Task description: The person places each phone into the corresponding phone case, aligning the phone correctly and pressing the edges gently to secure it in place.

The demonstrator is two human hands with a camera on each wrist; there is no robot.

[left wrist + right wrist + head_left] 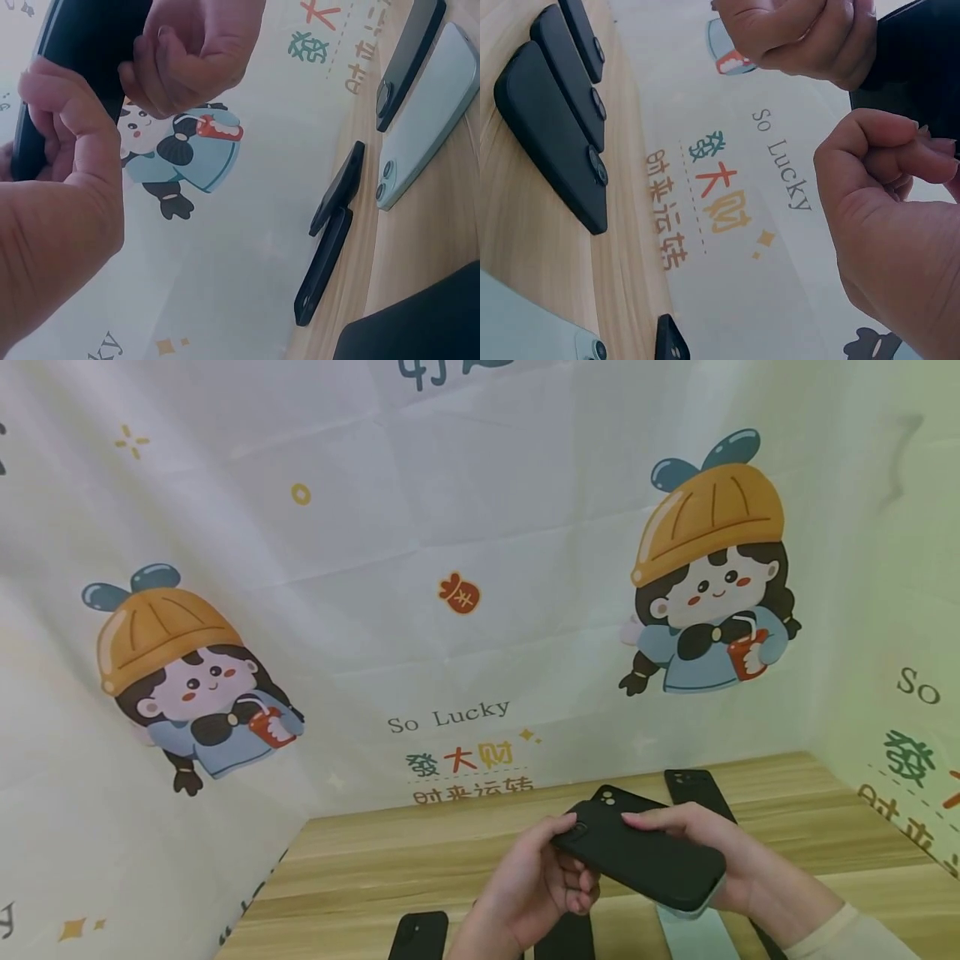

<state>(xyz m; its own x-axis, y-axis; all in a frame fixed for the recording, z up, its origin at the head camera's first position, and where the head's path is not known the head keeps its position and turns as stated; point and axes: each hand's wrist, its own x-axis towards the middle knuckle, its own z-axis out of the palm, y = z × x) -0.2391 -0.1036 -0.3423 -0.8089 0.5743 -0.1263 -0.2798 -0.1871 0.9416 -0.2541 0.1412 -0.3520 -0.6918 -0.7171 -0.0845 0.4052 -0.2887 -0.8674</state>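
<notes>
Head view, and both hands are up on the same piece: a raised black phone [652,856], tilted over the wooden table [390,852], pale edging peeking out at its lower right end. Left hand [543,881] pinches the camera end, thumb on top beside the lens, fingers curled beneath; right hand [731,860] grips the far side, thumb pressed flat on the dark back. Just behind it shows a second black phone [609,795], and over to the right a third black phone [697,789] lies near the printed cloth [540,485]. Below the hands, a mint phone [697,935] rests on the wood. Now the right wrist camera: three dark phones [547,135] lie side by side along the table, lenses toward the cloth, which reads "So Lucky" above coloured characters.
</notes>
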